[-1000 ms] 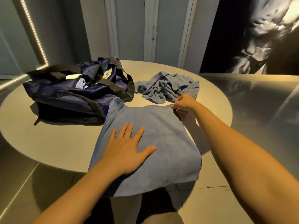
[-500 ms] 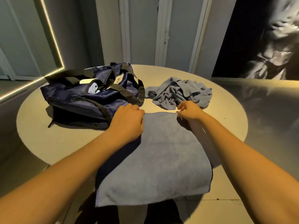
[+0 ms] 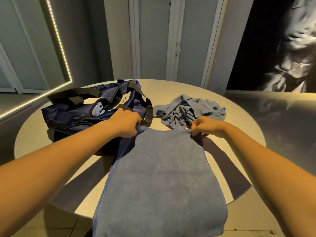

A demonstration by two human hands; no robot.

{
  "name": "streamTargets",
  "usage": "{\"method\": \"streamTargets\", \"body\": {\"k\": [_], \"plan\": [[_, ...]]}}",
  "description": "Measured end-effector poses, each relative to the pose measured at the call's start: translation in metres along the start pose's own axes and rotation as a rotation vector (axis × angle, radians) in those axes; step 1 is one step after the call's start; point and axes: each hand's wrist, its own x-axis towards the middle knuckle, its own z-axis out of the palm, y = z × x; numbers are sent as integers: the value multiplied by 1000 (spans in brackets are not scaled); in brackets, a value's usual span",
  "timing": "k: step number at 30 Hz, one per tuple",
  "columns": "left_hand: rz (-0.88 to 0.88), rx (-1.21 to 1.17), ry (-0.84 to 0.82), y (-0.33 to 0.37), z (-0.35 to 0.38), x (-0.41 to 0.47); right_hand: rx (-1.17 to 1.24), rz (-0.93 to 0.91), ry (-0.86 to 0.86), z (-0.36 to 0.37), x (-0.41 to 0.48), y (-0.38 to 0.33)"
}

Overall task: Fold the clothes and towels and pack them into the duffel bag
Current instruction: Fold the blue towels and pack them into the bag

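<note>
One wide-angle camera, worn on the person's head, gives the only view. It faces forward and tilts down over the table (image 3: 164,93), so both forearms enter from the bottom corners and reach away from the lens. The left hand (image 3: 125,124) and right hand (image 3: 206,126) sit near the middle of the frame, close to the camera. Nearer than the hands, the towel (image 3: 160,185) fills the lower centre and runs off the bottom edge. Just beyond the left hand lies the bag (image 3: 71,115); just beyond the right hand, a crumpled cloth (image 3: 188,108). Far past both hands stands the door (image 3: 152,40)
</note>
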Motion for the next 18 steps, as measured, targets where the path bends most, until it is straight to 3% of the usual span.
{"method": "streamTargets", "body": {"k": [5, 12, 18], "plan": [[-67, -379, 42, -28, -28, 10, 202, 14, 70, -28, -14, -1], [-183, -449, 142, -40, -25, 22, 51, -21, 485, -43, -31, -25], [-243, -699, 288, -31, -34, -1, 79, -36, 628, -44, -69, -37]]}}
